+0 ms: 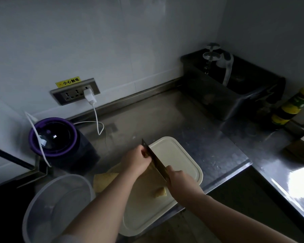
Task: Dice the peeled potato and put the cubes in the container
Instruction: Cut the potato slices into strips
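Note:
A cream cutting board (179, 155) lies on the steel counter. My right hand (180, 179) grips the handle of a dark cleaver (154, 162), whose blade runs across the board. My left hand (136, 161) presses down on a piece of potato right against the blade; that piece is mostly hidden under my fingers. A cut potato chunk (160, 192) lies on the board near my right wrist. A larger pale potato piece (102, 181) rests at the board's left edge. A translucent round container (60, 204) stands to the left of the board.
A purple-rimmed dark appliance (56, 139) sits behind the container, its white cable (96, 120) plugged into a wall socket (74, 92). A dark sink (235, 88) with a faucet (226, 67) is at the back right. Yellow-labelled bottles (291, 107) stand at the far right.

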The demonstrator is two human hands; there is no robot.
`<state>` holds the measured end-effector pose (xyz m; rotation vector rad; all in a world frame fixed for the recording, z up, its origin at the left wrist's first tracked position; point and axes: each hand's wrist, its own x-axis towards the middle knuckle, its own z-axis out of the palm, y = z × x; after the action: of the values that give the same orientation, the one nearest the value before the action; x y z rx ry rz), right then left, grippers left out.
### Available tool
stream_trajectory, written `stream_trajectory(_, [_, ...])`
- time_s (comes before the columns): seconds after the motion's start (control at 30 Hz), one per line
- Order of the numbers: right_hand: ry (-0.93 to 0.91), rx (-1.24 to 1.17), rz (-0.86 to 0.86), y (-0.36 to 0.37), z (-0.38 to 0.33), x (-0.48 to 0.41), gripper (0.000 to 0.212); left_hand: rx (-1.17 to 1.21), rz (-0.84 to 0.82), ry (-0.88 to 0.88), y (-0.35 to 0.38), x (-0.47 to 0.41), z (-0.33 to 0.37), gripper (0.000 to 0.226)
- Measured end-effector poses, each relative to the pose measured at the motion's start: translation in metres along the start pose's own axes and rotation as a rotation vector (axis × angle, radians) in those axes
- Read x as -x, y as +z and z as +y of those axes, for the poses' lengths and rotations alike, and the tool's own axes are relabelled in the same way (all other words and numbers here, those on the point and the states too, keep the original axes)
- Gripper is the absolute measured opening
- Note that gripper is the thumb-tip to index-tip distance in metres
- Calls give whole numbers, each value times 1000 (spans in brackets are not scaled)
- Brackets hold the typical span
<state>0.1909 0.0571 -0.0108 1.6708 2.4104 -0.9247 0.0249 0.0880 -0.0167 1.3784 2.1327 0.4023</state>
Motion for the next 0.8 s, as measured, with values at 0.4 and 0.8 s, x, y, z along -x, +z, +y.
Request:
stream_trajectory(0.4, [-37,-18,11,-11,12,8,29,75,18,-39,13,4,4,41])
stream_trajectory(0.8, [5,-38,29,-28,24,16,27,-63,14,-9,4,6,7,21])
